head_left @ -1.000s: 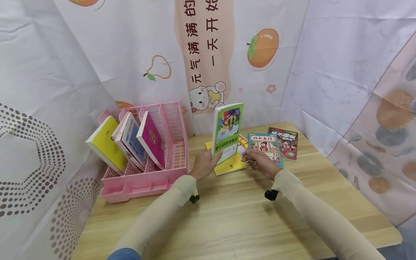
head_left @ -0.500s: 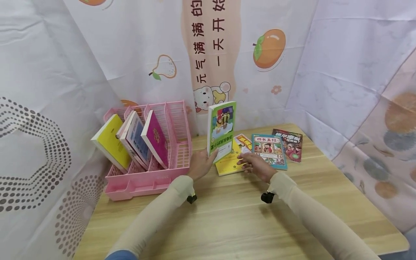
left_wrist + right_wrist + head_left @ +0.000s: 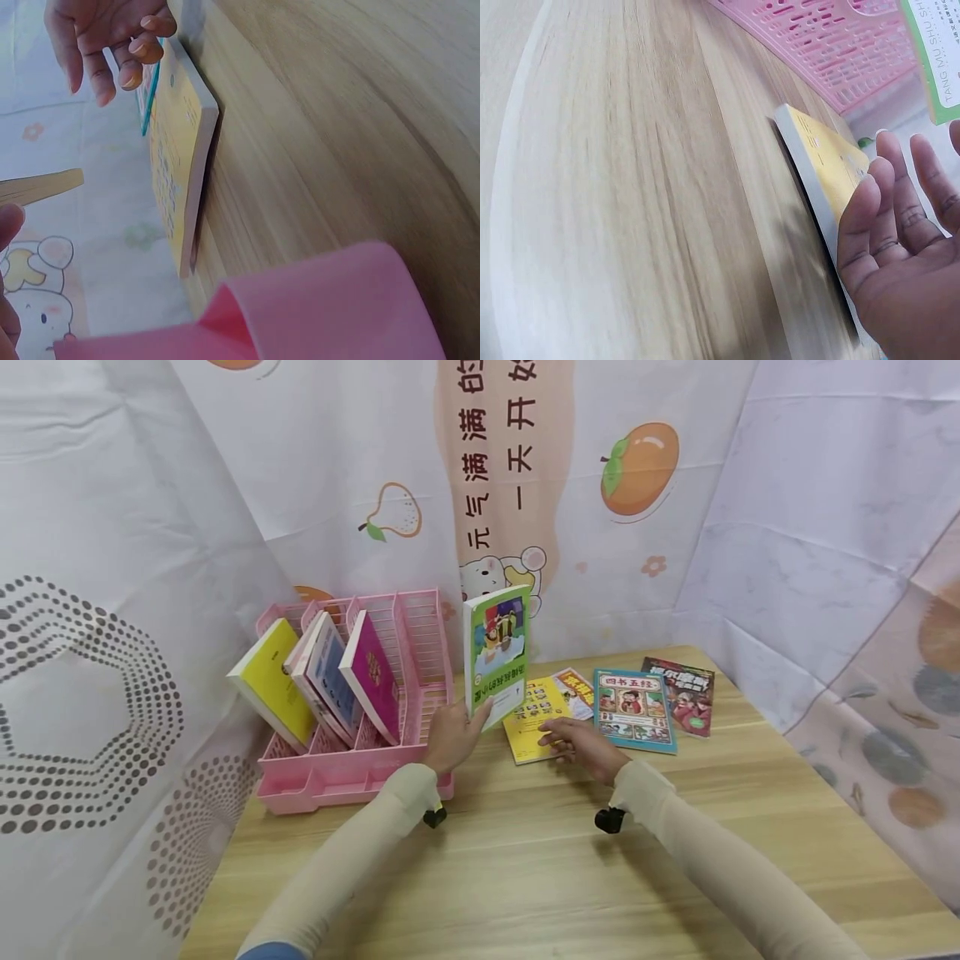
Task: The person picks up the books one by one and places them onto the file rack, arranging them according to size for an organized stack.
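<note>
My left hand (image 3: 450,737) grips a green picture book (image 3: 497,652) by its lower left corner. The book stands upright, raised beside the right end of a pink rack (image 3: 345,774). In the left wrist view only its edge (image 3: 45,186) shows, beside my fingertips at the left border. My right hand (image 3: 581,747) holds nothing and hovers low over a yellow book (image 3: 523,727) lying flat on the table. Its fingers are loosely bent in the right wrist view, with the green book's corner (image 3: 939,82) a little beyond them.
In the rack lean a yellow book (image 3: 283,681), a couple of pale books (image 3: 333,681) and a magenta book (image 3: 375,672). A red-lettered book (image 3: 576,692), a teal-edged book (image 3: 633,710) and a dark book (image 3: 693,697) lie right of the yellow one. A curtain hangs behind.
My left hand has carried the green book left, closer to the rack, uncovering more of the yellow book. My right hand has shifted left over the yellow book. The head view has turned slightly left.
</note>
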{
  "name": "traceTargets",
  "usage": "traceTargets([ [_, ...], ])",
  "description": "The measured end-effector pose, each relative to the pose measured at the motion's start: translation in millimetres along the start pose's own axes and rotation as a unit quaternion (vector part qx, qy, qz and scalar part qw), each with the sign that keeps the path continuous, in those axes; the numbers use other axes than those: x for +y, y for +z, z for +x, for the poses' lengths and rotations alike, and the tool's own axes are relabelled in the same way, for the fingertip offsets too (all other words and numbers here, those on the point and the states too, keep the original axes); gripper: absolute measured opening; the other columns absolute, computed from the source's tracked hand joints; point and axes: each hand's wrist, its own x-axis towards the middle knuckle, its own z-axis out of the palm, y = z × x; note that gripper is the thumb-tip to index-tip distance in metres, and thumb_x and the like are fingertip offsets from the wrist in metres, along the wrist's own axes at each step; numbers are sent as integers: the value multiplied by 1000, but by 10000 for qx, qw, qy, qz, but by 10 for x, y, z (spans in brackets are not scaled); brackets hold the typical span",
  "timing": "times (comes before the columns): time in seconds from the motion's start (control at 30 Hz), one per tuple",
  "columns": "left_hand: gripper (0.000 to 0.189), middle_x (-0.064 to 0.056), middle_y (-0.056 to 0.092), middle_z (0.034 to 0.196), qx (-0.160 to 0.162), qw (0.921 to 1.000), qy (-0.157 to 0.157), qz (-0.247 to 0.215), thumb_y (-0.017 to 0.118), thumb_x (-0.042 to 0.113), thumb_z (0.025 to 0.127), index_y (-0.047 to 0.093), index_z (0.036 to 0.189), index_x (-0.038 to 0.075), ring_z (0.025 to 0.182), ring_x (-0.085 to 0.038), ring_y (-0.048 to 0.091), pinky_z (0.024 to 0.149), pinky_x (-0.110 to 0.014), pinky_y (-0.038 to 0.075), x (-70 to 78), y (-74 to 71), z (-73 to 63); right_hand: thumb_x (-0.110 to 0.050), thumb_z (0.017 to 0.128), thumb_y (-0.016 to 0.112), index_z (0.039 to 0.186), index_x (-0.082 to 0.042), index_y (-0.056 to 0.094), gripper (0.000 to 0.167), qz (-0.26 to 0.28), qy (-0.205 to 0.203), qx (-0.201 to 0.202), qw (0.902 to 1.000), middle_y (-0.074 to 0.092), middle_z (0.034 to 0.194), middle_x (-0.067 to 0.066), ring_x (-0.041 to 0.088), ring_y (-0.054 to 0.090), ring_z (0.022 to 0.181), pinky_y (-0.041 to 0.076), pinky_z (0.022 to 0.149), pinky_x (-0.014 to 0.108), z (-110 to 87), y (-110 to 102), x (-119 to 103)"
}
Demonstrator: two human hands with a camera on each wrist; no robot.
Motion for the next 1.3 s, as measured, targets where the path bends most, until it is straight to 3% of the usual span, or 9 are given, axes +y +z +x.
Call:
traceTargets([
  [0.2,45,-22,76,101,177,9996,-215,-87,61,34,105,72,115,-8,47,-10,54,35,-20,30,-65,-105,-30,-39,107,56,144,2,50,56,51,-3,-93,9999,64,122,15,25,60,98,51,91,45,44,116,-17],
  [0.33,45,-21,76,100,296,9992,-255,-68,60,35,105,73,113,-8,54,-13,59,35,-22,34,-114,-162,-36,-38,107,56,142,0,54,51,42,21,-60,10000,65,120,15,26,61,98,51,91,46,64,186,-19],
  [0.6,46,-20,72,118,166,9970,-642,-401,59,34,106,68,128,-5,73,-21,70,47,-27,51,-196,-263,-75,-35,108,53,138,-2,57,45,-117,31,-199,9997,65,119,16,24,61,95,53,81,38,109,339,0],
  [0.77,45,-19,72,119,331,9967,-641,-370,60,35,106,67,130,-3,83,-25,74,59,-33,60,-270,-329,-89,-33,110,51,137,-1,58,43,-134,37,-255,9996,65,121,19,25,61,94,52,79,38,134,436,-36],
  [0.97,42,-17,72,121,565,9961,-603,-307,61,33,105,67,131,0,92,-30,75,63,-38,61,-330,-407,-111,-34,108,54,136,3,56,46,-162,35,-360,9992,65,121,20,26,61,94,50,78,37,175,547,-66],
  [1.07,42,-17,74,118,623,9956,-646,-280,61,34,105,69,129,0,91,-27,75,63,-37,61,-359,-440,-117,-35,108,55,137,3,56,48,-255,-5,-378,9990,64,120,21,26,59,93,50,76,36,188,600,-66],
  [1.3,44,-20,76,100,809,9932,-740,-379,61,34,105,72,117,-7,64,-21,70,42,-29,50,-444,-498,-161,-37,106,57,135,4,58,50,-677,-112,-522,9963,67,115,18,26,56,90,50,74,34,224,725,-55],
])
